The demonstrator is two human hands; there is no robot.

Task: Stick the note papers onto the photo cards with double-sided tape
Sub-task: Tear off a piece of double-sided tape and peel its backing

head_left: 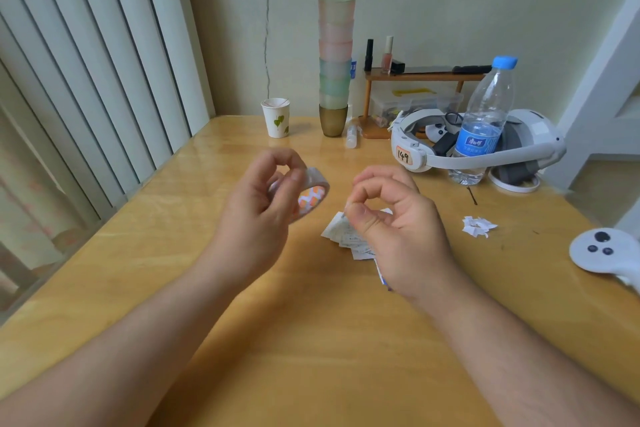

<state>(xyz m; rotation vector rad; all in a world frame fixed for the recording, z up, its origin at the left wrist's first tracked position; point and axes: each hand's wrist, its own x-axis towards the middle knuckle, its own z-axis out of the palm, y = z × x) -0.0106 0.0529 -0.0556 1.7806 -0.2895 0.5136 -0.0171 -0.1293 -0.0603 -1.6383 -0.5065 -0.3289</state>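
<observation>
My left hand (263,204) grips a roll of double-sided tape (313,194) with an orange and white pattern, held above the wooden table (311,340). To its right, my right hand (391,225) hovers over a small pile of white note papers and cards (341,232). Its thumb and forefinger are pinched together on what looks like a tiny piece of tape; the piece itself is too small to make out. Part of a blue-edged card (382,276) shows under the right palm.
Torn white paper scraps (479,225) lie to the right. A water bottle (485,121) stands inside a white headset (485,146). A white controller (602,253) sits at the right edge. A paper cup (277,118), stacked cups (336,52) and a small shelf (415,76) line the back.
</observation>
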